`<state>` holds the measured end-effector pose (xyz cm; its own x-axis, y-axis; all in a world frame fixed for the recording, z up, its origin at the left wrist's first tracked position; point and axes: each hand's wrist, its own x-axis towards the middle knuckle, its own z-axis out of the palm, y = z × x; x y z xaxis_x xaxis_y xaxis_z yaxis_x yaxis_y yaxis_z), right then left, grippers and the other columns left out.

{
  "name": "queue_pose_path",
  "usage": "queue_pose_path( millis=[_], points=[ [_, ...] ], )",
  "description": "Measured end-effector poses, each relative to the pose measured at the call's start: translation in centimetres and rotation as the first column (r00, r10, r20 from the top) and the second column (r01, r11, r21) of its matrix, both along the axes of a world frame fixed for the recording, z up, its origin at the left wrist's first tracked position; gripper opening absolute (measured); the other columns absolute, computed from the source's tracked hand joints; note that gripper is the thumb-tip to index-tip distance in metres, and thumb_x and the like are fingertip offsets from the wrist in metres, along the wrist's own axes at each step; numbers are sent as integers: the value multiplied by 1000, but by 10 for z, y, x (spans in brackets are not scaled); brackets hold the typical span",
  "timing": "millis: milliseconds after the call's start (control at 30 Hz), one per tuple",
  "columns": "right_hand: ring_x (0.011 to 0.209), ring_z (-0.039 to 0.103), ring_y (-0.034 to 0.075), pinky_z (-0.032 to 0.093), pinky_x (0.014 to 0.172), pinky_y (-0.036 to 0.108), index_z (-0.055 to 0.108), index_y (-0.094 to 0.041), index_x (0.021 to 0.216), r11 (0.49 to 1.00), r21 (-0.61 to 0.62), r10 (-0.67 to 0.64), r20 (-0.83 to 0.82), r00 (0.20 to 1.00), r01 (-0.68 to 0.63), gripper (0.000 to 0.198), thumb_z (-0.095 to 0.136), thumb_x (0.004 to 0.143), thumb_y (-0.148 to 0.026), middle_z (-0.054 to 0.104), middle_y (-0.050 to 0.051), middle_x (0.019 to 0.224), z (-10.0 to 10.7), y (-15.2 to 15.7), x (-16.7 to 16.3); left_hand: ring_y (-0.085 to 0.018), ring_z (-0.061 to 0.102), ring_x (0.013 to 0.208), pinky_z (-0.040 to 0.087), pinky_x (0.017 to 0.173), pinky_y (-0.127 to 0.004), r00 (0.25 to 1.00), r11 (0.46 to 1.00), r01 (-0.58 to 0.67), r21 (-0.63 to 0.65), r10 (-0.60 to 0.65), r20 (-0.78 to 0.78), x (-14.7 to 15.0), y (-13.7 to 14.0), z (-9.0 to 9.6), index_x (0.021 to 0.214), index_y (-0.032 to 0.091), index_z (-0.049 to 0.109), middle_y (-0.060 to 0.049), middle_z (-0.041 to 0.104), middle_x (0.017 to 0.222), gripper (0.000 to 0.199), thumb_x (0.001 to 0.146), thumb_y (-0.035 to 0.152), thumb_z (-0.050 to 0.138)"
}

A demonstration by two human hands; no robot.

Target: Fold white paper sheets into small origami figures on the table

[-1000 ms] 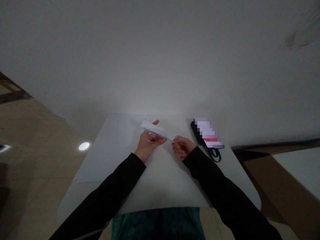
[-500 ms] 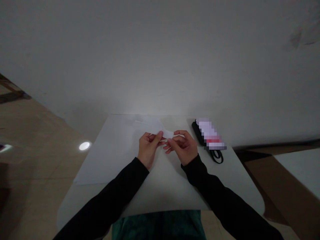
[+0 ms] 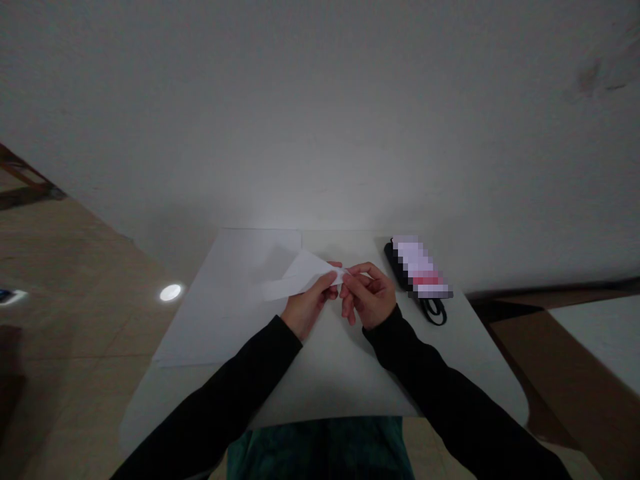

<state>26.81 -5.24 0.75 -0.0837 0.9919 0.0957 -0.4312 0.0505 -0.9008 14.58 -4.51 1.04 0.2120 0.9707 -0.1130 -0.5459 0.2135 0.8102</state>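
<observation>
Between my hands is a folded piece of white paper (image 3: 305, 270), held just above the table. Its wider, pointed part spreads out to the left, and it narrows toward the right. My left hand (image 3: 313, 300) pinches the paper with the thumb on top and the fingers beneath. At the narrow right end, my right hand (image 3: 370, 293) grips it between thumb and forefinger, its other fingers curled loosely below. The fingertips hide part of the folds. Under and left of my left hand, a large white sheet of paper (image 3: 210, 307) lies flat.
The white table (image 3: 320, 393) has rounded front corners and stands against a grey wall (image 3: 320, 120). At its right side lies a black item with a blurred-out screen (image 3: 420, 267), with a looped black cord (image 3: 434, 312) beside it. A brown box (image 3: 560, 373) stands right of the table.
The folded paper has turned in my hands, so its wide part now shows on the left. My left hand has shifted slightly right, and both hands are closer together.
</observation>
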Motion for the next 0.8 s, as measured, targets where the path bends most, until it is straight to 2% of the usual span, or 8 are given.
queue_pose_path(
  millis=[133,333,433,533,667,800],
  points=[
    [30,54,12,37,21,18,53,-20,81,1000,-14,25,-37,999,-25,26,72,72,-35,65,-5,54,2,-1,2,-9,51,55,42,55,-23,986,988,151,-19,-150,74,-2,-1,1,98,16,63,2,55,64,28,74,31,68],
    [28,53,12,35,20,18,58,-19,84,999,-19,45,-67,997,-46,20,69,72,-30,63,-5,51,5,-4,0,-13,53,51,45,51,-26,955,960,280,-18,-276,111,-4,-2,7,97,19,55,2,53,61,26,77,35,60],
    [29,54,12,38,22,18,60,-18,81,999,-13,37,-72,997,-39,18,69,72,-30,64,-4,51,2,-4,0,-16,56,50,48,52,-31,918,926,375,29,-376,125,-4,-5,12,98,23,49,3,53,62,28,78,40,58],
    [31,55,13,41,24,19,61,-18,81,999,-22,36,-60,998,-37,18,70,72,-31,65,-3,51,-3,-2,0,-15,56,54,49,56,-31,900,907,408,100,-418,121,-6,-8,15,94,24,44,3,53,65,32,74,35,67],
    [37,61,15,52,33,24,62,-17,79,999,-19,39,-24,999,-39,19,71,71,-33,65,-1,52,-4,-4,0,-10,51,54,42,53,-23,916,920,376,112,-387,103,-8,-8,13,82,22,41,5,51,64,35,71,29,74],
    [57,70,18,62,55,33,62,-18,79,999,41,-40,112,993,36,16,70,74,-31,70,2,65,2,-11,-1,-10,58,68,45,62,-22,984,985,171,15,-172,55,-5,-5,9,84,19,53,2,58,74,31,68,30,77]
  ],
)
